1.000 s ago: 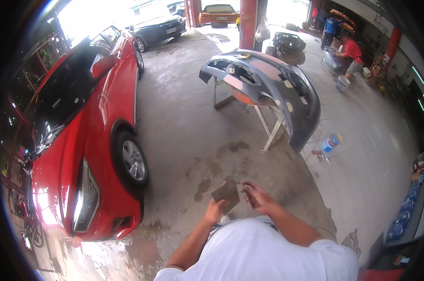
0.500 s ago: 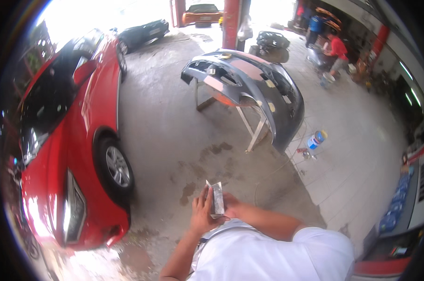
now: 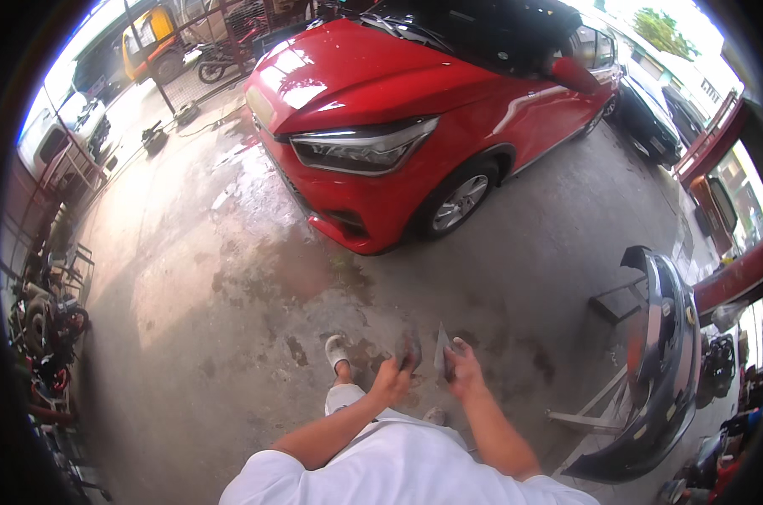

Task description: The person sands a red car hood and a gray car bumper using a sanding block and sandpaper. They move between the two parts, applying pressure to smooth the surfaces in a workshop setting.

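Observation:
My left hand (image 3: 390,382) is closed around a dark grey flat plate (image 3: 409,348), smudged and blurred along its edges. Just to the right, my right hand (image 3: 464,371) grips a thin grey spreader blade (image 3: 441,347), its pointed corner turned upward. A small gap separates the two tools. Both hands are in front of my body, above the stained concrete floor (image 3: 255,370). Ahead of them stands a red car (image 3: 381,93), its front corner and headlight facing me.
To the right, a dark car bumper (image 3: 672,370) with patches rests on a metal stand (image 3: 596,418). Motorcycle parts (image 3: 53,328) crowd the left wall. A metal fence (image 3: 179,50) and a parked motorcycle (image 3: 217,63) are farther back. A red post (image 3: 735,282) rises at right.
My view has swung left, so the red car now lies ahead and the bumper at the right. My hands, together before, have moved apart, each with its own flat tool.

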